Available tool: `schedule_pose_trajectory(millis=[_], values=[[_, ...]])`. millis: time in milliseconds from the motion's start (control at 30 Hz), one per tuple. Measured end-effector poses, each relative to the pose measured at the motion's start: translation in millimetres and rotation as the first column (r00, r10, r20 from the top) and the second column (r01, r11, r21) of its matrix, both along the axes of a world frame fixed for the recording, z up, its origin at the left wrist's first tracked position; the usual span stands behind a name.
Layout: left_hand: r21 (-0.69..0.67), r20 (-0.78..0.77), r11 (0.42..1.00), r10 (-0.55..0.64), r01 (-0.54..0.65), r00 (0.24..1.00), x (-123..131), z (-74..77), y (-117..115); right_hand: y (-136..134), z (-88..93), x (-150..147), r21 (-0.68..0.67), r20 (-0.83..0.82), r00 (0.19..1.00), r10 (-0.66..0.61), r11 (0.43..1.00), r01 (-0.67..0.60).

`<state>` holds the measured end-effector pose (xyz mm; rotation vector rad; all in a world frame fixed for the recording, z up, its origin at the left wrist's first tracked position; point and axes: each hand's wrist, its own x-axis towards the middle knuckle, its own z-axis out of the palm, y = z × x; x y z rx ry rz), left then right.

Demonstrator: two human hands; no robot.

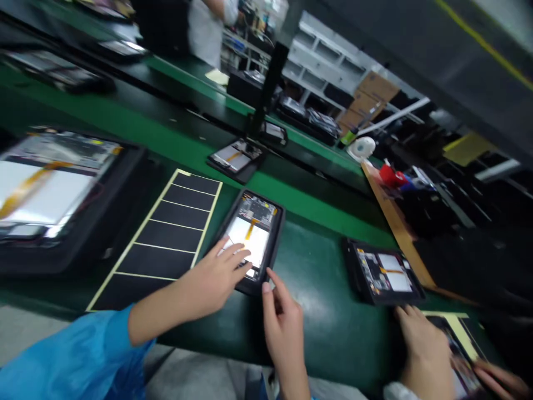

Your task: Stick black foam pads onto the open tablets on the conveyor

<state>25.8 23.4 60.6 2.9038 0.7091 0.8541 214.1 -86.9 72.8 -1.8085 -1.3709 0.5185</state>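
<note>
An opened tablet lies in a black tray in front of me, its insides facing up: a circuit board, a white battery area and an orange ribbon cable. My left hand rests over its lower left part with fingers spread, hiding some of it. At the tray's lower right corner is my right hand, thumb and forefinger tips close together; whether something small is between them is unclear. Left of the tray lies a sheet of black rectangles with pale yellow borders.
Another opened tablet in a black tray stands at left. More sit at the back and on the right. A co-worker's hands work at lower right. A dark post rises behind the green bench.
</note>
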Motion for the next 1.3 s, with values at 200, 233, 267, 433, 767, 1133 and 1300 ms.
schedule_pose_trajectory(millis=[200, 233, 267, 433, 767, 1133, 1300], values=[[0.066, 0.052, 0.933, 0.350, -0.353, 0.935, -68.8, -15.8, -37.0, 69.8, 40.7, -42.3, 0.148, 0.076, 0.924, 0.374, 0.913, -0.381], [0.099, 0.043, 0.893, 0.437, -0.439, 0.898, -83.0, -25.4, -38.6, 89.0, 41.8, -54.6, 0.098, 0.098, 0.876, 0.472, 0.872, -0.480], [0.131, 0.037, 0.851, 0.508, -0.508, 0.861, -95.7, -35.6, -39.8, 109.4, 40.9, -66.6, 0.031, 0.130, 0.824, 0.552, 0.828, -0.560], [0.142, 0.013, 0.838, 0.530, -0.526, 0.848, -125.1, -63.7, -49.4, 202.2, 25.0, -102.4, -0.275, 0.367, 0.608, 0.704, 0.706, -0.652], [0.127, 0.057, 0.787, 0.602, -0.603, 0.797, -82.4, -65.5, 44.1, 317.5, 27.3, -117.1, -0.336, 0.381, 0.425, 0.821, 0.551, -0.764], [0.100, 0.030, 0.844, 0.526, -0.526, 0.850, -85.6, -56.7, 53.2, 334.2, 0.4, -114.3, -0.289, 0.394, 0.348, 0.851, 0.474, -0.832], [0.147, -0.019, 0.745, 0.660, -0.650, 0.751, -66.7, -52.1, 77.6, 331.8, -2.6, -114.2, -0.274, 0.400, 0.324, 0.857, 0.449, -0.850]])
